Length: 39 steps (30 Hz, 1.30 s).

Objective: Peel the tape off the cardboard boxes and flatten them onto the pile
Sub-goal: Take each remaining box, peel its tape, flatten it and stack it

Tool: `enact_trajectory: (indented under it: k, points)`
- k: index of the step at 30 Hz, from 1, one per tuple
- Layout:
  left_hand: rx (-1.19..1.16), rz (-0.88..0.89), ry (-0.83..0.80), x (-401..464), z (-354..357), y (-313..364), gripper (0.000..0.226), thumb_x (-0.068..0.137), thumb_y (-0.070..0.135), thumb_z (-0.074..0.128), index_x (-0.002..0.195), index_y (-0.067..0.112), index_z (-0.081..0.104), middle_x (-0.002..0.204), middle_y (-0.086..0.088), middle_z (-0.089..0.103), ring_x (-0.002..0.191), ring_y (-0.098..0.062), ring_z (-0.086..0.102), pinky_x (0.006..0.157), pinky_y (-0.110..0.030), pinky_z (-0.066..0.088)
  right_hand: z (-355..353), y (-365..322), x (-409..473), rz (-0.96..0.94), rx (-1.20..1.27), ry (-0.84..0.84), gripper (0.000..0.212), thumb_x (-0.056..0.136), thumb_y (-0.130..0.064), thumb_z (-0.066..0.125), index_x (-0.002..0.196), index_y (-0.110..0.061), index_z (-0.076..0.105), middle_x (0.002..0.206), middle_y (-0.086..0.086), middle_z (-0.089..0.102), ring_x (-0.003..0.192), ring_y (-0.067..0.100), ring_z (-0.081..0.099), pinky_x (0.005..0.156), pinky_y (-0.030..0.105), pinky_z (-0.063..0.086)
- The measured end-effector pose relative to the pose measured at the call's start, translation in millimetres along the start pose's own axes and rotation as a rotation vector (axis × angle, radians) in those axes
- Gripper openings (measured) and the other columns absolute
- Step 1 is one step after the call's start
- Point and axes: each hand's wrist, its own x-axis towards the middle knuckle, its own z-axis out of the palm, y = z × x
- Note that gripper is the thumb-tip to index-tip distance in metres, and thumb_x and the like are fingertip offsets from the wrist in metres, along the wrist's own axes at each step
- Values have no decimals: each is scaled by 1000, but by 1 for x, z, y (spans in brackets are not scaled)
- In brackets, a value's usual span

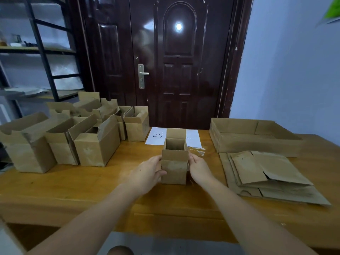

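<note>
A small open cardboard box (174, 166) stands upright in the middle of the wooden table (92, 192), its top flaps raised. My left hand (149, 172) grips its left side with the thumb on the front face. My right hand (199, 169) holds its right side, fingers hidden behind the box. A pile of flattened boxes (266, 175) lies to the right. Several open boxes (95, 144) stand in a group at the left. A crumpled strip of clear tape (199, 151) lies just behind the held box.
A wide shallow cardboard tray (244, 142) sits at the back right, behind the flat pile. A white sheet of paper (156, 138) with drawn marks lies behind the held box. A dark door and a metal shelf stand beyond the table.
</note>
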Motion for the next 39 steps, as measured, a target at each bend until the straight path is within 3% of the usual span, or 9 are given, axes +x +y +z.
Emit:
enact_trajectory:
  k: [5, 9, 14, 17, 20, 25, 31, 35, 39]
  points:
    - [-418, -121, -68, 5, -11, 3, 55, 94, 27, 71, 140, 35, 41, 125, 15, 56, 107, -12, 63, 66, -15, 56, -15, -5, -5, -50, -27, 43, 41, 108, -39, 42, 145, -25, 54, 138, -8, 55, 107, 8, 60, 89, 18, 48]
    - [-400, -111, -16, 15, -14, -6, 43, 103, 23, 58, 145, 24, 49, 137, 9, 52, 127, -11, 51, 76, -8, 46, -36, -5, -2, -115, -85, 51, 46, 96, -37, 67, 138, -25, 50, 146, -7, 48, 110, 5, 50, 65, 11, 43]
    - [-277, -168, 121, 29, -12, -3, 59, 101, 23, 63, 155, 23, 40, 152, 2, 41, 141, -20, 39, 117, -40, 40, -58, -12, 14, -197, -187, -112, 89, 88, -40, 77, 158, -43, 22, 153, -1, 39, 138, 22, 43, 107, 38, 46]
    - [-161, -128, 339, 27, -11, 9, 73, 98, 15, 66, 159, 27, 27, 160, 0, 35, 147, -22, 34, 118, -45, 34, -59, -20, 20, -183, -311, -97, 103, 79, -59, 78, 159, -46, 15, 143, -1, 39, 128, 22, 47, 105, 45, 50]
    - [82, 106, 419, 21, -17, 7, 72, 97, 10, 60, 157, 36, 30, 163, 3, 28, 151, -22, 26, 121, -44, 26, -59, -22, 25, -180, -393, -101, 122, 68, -72, 79, 162, -38, 9, 154, 0, 35, 136, 25, 43, 108, 44, 47]
    - [279, 164, 389, 17, -24, -2, 58, 100, 51, 52, 154, 31, 41, 158, 9, 41, 150, -12, 29, 119, -33, 11, -58, -19, 25, -108, -316, -121, 140, 50, -89, 73, 162, -32, 9, 157, 0, 35, 137, 24, 44, 109, 46, 48]
    - [355, -16, 143, 5, -18, -24, 82, 97, 76, 26, 163, 28, 22, 167, 7, 27, 154, -13, 23, 125, -39, 15, -48, -9, 12, -32, -382, -102, 106, 74, -85, 56, 161, -36, 19, 166, -1, 9, 151, 33, 19, 119, 58, 29]
    - [196, -23, -32, 6, -14, -19, 75, 104, 64, 26, 165, 24, 9, 171, 4, 15, 157, -14, 15, 128, -37, 13, -38, -7, 12, -64, -241, -175, 88, 83, -73, 62, 153, -25, 37, 141, 1, 55, 121, 19, 57, 99, 38, 55]
    - [55, -50, -139, 11, -18, -29, 84, 98, 72, 28, 164, 31, -5, 171, 4, 17, 154, -19, 25, 125, -44, 26, -39, -3, 9, -69, -214, -181, 88, 82, -72, 63, 152, -25, 37, 140, -4, 54, 123, 17, 55, 98, 33, 55]
